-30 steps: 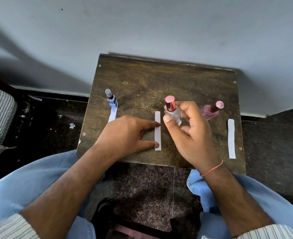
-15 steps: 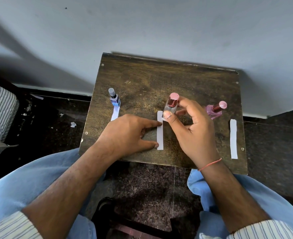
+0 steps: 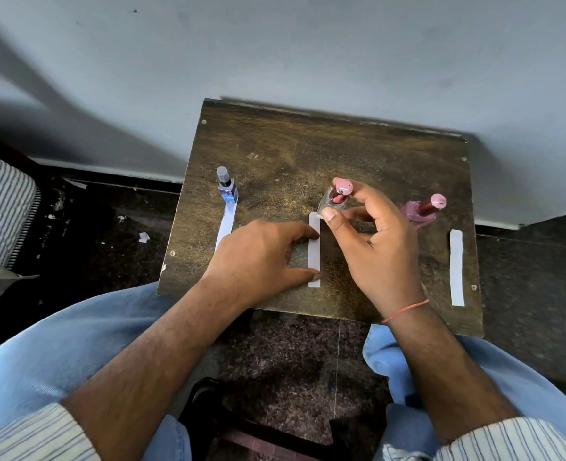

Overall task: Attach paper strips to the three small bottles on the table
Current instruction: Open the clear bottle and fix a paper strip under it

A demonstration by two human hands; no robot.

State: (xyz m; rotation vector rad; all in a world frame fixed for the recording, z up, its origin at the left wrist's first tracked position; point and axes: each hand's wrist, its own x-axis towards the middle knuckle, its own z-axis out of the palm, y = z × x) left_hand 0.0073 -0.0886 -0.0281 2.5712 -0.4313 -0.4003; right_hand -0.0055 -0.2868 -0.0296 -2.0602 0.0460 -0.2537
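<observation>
Clear glass bottle (image 3: 334,201), glossy pink cap (image 3: 343,186)

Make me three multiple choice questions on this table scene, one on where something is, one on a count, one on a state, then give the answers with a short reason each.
1. Where is the loose strip that no hand touches?
A. Near the table's right edge
B. Under the blue bottle
C. On the floor

2. How many small bottles are on or over the table?
A. Two
B. Three
C. Four

3. What is the left hand doing?
A. Lifting a bottle
B. Resting on the knee
C. Pressing down the middle strip

Answers:
1 A: the right strip lies alone by the table edge.
2 B: blue bottle, clear bottle in the right hand, pink bottle.
3 C: left hand fingers sit on the middle strip.
</observation>
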